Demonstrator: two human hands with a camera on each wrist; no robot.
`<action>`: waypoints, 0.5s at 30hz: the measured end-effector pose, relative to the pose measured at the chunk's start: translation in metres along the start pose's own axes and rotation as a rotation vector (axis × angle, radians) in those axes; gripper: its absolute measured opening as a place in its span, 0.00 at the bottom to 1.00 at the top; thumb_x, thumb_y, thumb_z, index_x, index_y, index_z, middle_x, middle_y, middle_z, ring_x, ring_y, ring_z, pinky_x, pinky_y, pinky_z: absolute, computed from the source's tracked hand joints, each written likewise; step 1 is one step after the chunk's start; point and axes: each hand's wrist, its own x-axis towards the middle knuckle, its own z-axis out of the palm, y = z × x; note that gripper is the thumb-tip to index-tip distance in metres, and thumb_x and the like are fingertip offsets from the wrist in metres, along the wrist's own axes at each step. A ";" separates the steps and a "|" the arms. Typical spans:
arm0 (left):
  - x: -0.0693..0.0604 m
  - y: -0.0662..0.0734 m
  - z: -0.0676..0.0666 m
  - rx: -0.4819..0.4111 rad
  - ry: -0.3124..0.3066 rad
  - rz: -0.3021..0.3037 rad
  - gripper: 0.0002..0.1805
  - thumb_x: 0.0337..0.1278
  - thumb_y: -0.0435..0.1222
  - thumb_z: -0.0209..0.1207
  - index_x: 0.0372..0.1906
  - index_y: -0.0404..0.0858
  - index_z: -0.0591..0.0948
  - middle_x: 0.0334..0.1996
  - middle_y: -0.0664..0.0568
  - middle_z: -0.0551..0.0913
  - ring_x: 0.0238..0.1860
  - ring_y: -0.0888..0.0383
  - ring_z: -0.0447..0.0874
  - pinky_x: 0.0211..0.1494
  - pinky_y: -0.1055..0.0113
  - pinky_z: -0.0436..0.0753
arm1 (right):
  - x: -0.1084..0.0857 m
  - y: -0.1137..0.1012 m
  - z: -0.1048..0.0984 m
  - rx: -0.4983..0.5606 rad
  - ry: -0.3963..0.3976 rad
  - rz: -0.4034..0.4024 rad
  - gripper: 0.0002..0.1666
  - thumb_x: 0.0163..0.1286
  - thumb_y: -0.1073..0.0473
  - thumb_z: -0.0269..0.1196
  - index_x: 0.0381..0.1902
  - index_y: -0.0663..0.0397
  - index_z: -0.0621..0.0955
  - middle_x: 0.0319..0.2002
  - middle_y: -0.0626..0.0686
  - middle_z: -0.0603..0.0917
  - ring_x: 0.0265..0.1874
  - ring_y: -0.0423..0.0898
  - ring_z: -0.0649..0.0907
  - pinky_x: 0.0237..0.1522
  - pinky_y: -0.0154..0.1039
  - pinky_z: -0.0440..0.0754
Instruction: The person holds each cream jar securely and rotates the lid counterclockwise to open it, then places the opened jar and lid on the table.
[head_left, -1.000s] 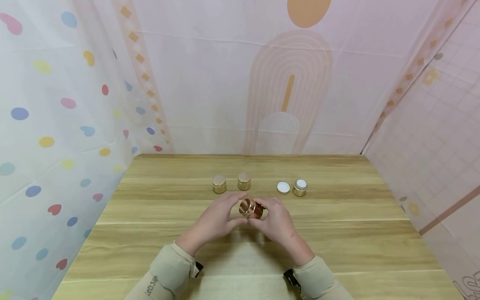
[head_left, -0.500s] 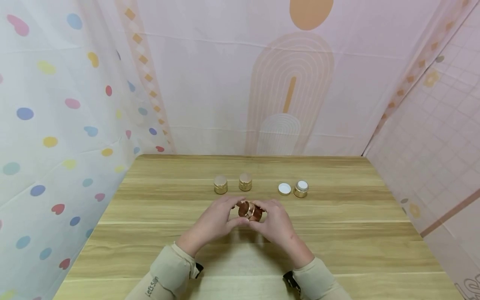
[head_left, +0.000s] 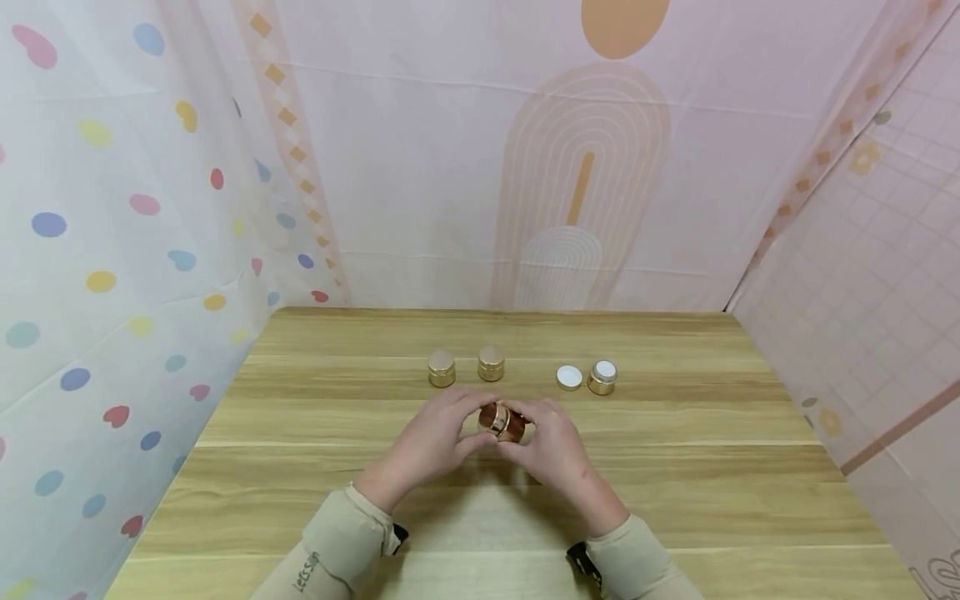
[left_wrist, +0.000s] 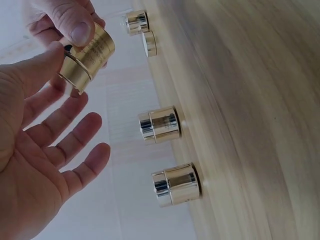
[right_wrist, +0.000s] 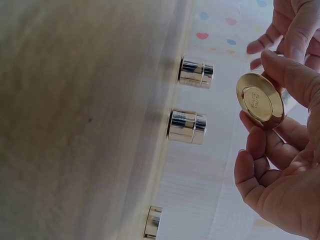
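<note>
Head view shows us a gold jar held above the surface between both sets of fingers, the left hand pinching the lid end and the right hand gripping the base end, probably so each steadies the other. Beyond the left fingers we see one closed jar and a second closed jar upright; beyond the right fingers a loose lid lies white side up just beside an open jar, perhaps to keep them paired.
</note>
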 end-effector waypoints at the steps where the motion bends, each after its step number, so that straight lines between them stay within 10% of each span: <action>1: 0.000 -0.001 0.000 -0.007 -0.012 -0.020 0.32 0.64 0.43 0.74 0.71 0.42 0.80 0.65 0.46 0.86 0.67 0.45 0.83 0.73 0.44 0.81 | 0.000 0.000 0.000 0.000 -0.004 0.001 0.32 0.54 0.59 0.84 0.58 0.54 0.89 0.50 0.51 0.94 0.46 0.47 0.86 0.52 0.44 0.86; 7: -0.001 -0.001 -0.001 0.063 -0.031 -0.001 0.41 0.56 0.47 0.77 0.74 0.42 0.77 0.68 0.45 0.84 0.69 0.43 0.81 0.74 0.43 0.79 | 0.000 0.000 0.001 0.020 -0.039 0.006 0.34 0.55 0.57 0.85 0.61 0.53 0.88 0.52 0.52 0.93 0.50 0.49 0.87 0.57 0.48 0.87; 15: -0.003 -0.001 0.005 0.527 0.207 0.379 0.38 0.41 0.41 0.83 0.64 0.49 0.83 0.58 0.57 0.87 0.62 0.49 0.82 0.66 0.49 0.82 | 0.000 0.001 0.002 0.001 -0.018 -0.036 0.27 0.54 0.58 0.85 0.53 0.49 0.90 0.33 0.43 0.90 0.39 0.42 0.84 0.52 0.43 0.83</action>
